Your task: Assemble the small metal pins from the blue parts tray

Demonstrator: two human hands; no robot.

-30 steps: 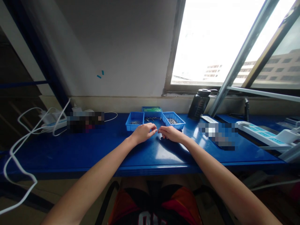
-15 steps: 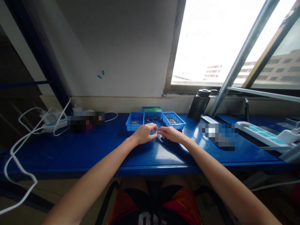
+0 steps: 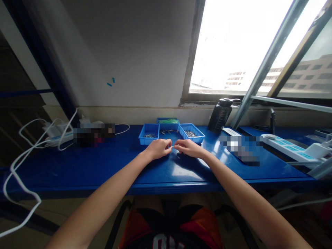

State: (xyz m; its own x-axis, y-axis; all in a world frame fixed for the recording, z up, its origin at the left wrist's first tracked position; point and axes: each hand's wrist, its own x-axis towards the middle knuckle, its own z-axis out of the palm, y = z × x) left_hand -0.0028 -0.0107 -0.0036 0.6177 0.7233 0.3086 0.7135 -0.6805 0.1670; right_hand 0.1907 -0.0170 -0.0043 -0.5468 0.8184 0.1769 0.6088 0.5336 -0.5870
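Note:
My left hand (image 3: pixel 160 148) and my right hand (image 3: pixel 188 148) meet above the blue table, fingertips pinched and almost touching. Between them runs a small thin light-coloured piece (image 3: pixel 172 146), gripped at both ends; its kind is too small to make out. Just beyond my left hand is a blue bin (image 3: pixel 142 141) with small metal parts. A second blue bin (image 3: pixel 198 139), beyond my right hand, also contains small metal parts. Several dark slender metal pieces (image 3: pixel 169 131) lie between the bins. Behind them a third blue bin (image 3: pixel 158 121) holds green material.
A black water bottle (image 3: pixel 220 116) stands by the window. On the right lie a white power strip (image 3: pixel 287 147) and a blurred-out object (image 3: pixel 243 150). White cables (image 3: pixel 19 180) hang over the table's left side. The table's front edge (image 3: pixel 176 188) is close to my lap.
My left fingers have closed from a rounder, looser pinch. The thin piece now shows stretched between both hands' fingertips. The bins have stayed in place.

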